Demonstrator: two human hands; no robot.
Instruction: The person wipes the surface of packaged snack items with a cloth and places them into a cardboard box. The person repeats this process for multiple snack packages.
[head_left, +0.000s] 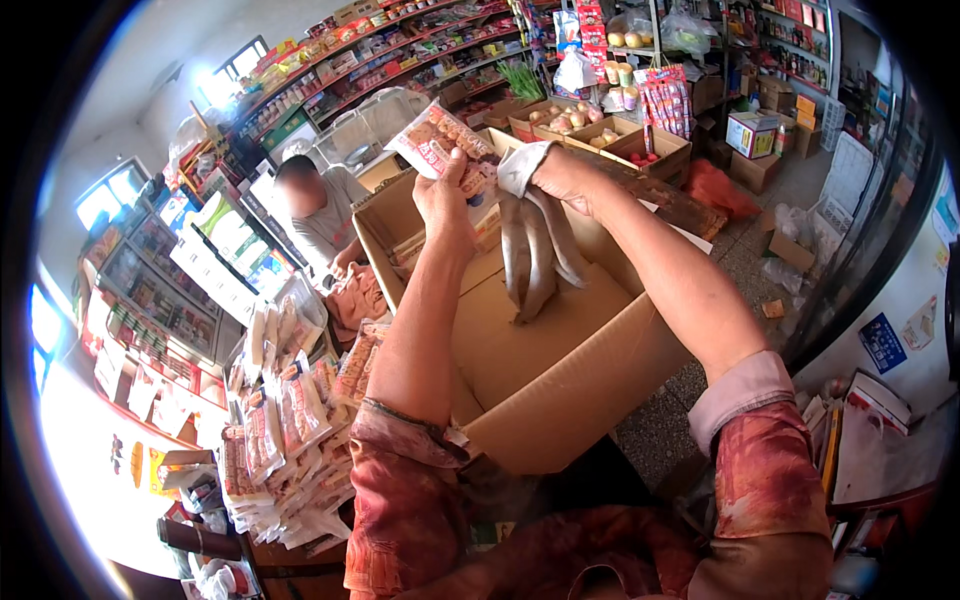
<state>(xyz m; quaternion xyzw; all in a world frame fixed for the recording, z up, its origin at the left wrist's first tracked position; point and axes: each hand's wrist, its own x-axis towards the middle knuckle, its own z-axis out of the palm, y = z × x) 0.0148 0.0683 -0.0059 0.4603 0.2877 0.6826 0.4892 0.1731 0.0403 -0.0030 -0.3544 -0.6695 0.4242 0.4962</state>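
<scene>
My left hand grips a clear printed packet of baked snacks above the far side of a large open cardboard box. Close by on the right, my right hand has a grey-white work glove. Its pale cuff wraps about my fingertips and its empty fingers dangle into the box; how far my fingers reach inside is hidden. Bare cardboard shows across much of the box floor, with more packets along its far left wall. Outside, to the left, similar snack packets are heaped high.
A person sits beyond the box's left side. Cartons of fruit stand behind it, near a red plastic bag. Stocked shelves line the back. Papers and a white bag lie at the right.
</scene>
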